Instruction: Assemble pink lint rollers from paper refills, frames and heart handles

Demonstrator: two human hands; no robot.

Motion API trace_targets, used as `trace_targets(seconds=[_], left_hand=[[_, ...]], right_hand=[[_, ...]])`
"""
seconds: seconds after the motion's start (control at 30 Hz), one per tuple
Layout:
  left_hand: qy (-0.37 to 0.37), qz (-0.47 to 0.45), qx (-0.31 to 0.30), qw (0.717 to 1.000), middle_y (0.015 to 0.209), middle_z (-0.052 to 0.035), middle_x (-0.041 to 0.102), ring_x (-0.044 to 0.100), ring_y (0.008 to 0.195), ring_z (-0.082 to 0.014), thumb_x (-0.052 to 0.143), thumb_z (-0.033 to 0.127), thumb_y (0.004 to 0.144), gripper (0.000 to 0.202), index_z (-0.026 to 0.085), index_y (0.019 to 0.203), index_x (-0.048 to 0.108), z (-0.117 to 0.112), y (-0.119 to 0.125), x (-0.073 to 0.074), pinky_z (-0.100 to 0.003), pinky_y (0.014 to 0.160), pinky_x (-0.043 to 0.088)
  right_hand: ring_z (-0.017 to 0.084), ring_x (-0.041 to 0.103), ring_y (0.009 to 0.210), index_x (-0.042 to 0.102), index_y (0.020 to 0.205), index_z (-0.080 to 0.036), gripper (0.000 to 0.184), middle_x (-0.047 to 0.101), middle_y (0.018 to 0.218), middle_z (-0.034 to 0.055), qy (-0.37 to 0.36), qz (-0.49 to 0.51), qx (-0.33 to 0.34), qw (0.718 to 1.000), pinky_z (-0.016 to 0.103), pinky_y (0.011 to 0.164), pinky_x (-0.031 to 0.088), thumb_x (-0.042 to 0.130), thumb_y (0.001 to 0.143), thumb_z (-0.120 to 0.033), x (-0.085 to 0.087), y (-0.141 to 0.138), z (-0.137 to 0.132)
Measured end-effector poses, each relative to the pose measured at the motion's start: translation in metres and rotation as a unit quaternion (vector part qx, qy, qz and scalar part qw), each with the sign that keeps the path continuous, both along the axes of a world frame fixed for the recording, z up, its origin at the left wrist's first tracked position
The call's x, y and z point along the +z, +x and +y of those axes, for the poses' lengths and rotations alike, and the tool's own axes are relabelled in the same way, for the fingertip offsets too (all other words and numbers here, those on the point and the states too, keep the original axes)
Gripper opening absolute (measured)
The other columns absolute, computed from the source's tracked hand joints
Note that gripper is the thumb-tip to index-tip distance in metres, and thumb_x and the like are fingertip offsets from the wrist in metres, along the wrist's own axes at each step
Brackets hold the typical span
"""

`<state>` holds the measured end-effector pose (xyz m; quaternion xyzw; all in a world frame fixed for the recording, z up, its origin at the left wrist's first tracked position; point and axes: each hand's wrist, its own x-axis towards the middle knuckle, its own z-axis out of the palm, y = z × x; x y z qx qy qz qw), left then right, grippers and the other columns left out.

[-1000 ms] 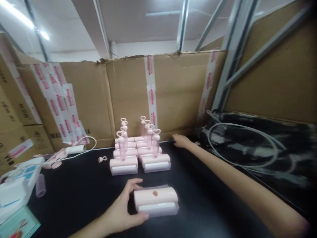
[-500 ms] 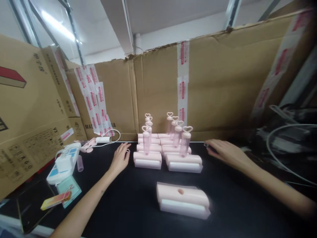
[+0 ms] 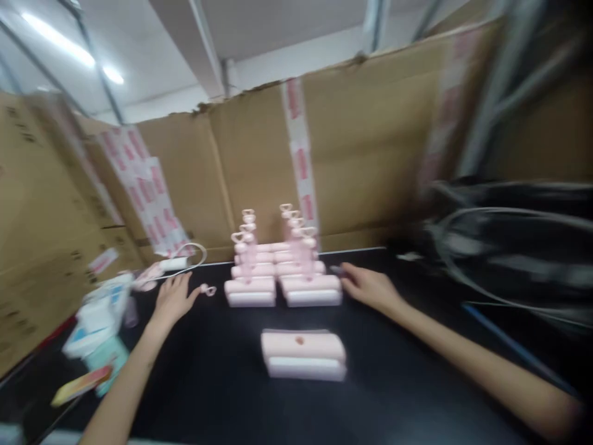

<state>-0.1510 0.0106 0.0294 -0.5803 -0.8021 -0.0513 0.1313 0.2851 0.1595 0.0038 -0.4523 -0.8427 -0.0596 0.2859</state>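
My left hand rests over the black table with fingers spread. A small pink heart-topped piece lies by its thumb tip; blur hides whether they touch. My right hand is closed at the fingertips around a small greyish thing, too smeared to name, right of the pink rows. Between the hands, pink rounded blocks with white front strips stand in two columns. Clear pink tubes with heart-shaped tops rise upright from several of them. Closer to me sits a single pink block with a round hole on top.
Cardboard walls enclose the back and left. A white power strip, a teal packet and a yellow-orange box lie at left. White cable loops and a metal post stand at right.
The view has swung right. My left hand has moved left, away from the rows, with its fingers more spread. My right hand has come nearer to the right column.
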Motion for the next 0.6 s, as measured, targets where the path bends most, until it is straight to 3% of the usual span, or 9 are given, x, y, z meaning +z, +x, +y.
trace_targets(seconds=[0.07, 0.2, 0.37, 0.5, 0.6], left_hand=[[-0.021, 0.024, 0.095, 0.995, 0.127, -0.0223, 0.051, 0.041, 0.124, -0.0369, 0.045, 0.034, 0.089, 0.043, 0.006, 0.121, 0.051, -0.014, -0.013, 0.011, -0.052, 0.102, 0.028], [-0.087, 0.014, 0.19, 0.978, 0.12, -0.0108, 0.056, 0.054, 0.109, -0.0252, 0.055, 0.032, 0.087, 0.033, 0.014, 0.115, 0.054, -0.029, -0.044, 0.013, -0.049, 0.092, 0.044], [-0.126, -0.009, 0.179, 0.976, 0.116, -0.0088, 0.057, 0.058, 0.101, -0.0218, 0.056, 0.031, 0.087, 0.032, 0.015, 0.115, 0.054, -0.031, -0.061, 0.003, -0.043, 0.084, 0.05], [-0.089, -0.01, 0.138, 0.986, 0.13, -0.0104, 0.046, 0.052, 0.11, -0.025, 0.055, 0.031, 0.087, 0.04, 0.018, 0.124, 0.047, -0.033, -0.057, -0.002, -0.047, 0.089, 0.046], [-0.051, -0.014, 0.115, 0.992, 0.132, -0.0169, 0.043, 0.047, 0.116, -0.0317, 0.051, 0.025, 0.086, 0.042, 0.014, 0.126, 0.043, -0.033, -0.051, -0.004, -0.047, 0.091, 0.042]], right_hand=[[0.022, 0.058, 0.047, 0.049, 0.069, -0.024, 0.007, 0.062, 0.054, 0.0042, -0.009, 0.023, 0.031, 0.999, 0.026, 0.04, 0.029, 0.047, 0.073, -0.029, -0.007, 0.001, 0.017], [0.023, 0.058, 0.043, 0.051, 0.066, -0.026, 0.005, 0.061, 0.051, 0.0005, -0.016, 0.042, 0.101, 0.994, 0.026, 0.038, 0.03, 0.05, 0.07, -0.03, -0.02, 0.0, 0.039], [0.023, 0.058, 0.045, 0.055, 0.066, -0.025, 0.008, 0.062, 0.053, 0.0019, -0.044, 0.059, 0.1, 0.992, 0.028, 0.04, 0.032, 0.055, 0.068, -0.032, -0.019, -0.001, 0.034], [0.021, 0.058, 0.049, 0.057, 0.071, -0.024, 0.008, 0.063, 0.058, 0.0021, -0.041, 0.089, 0.08, 0.992, 0.028, 0.046, 0.035, 0.053, 0.069, -0.029, -0.012, -0.001, 0.025], [0.02, 0.059, 0.054, 0.057, 0.077, -0.022, 0.013, 0.064, 0.064, 0.0028, -0.019, 0.134, 0.04, 0.99, 0.028, 0.05, 0.038, 0.046, 0.074, -0.029, -0.009, 0.001, 0.019]])
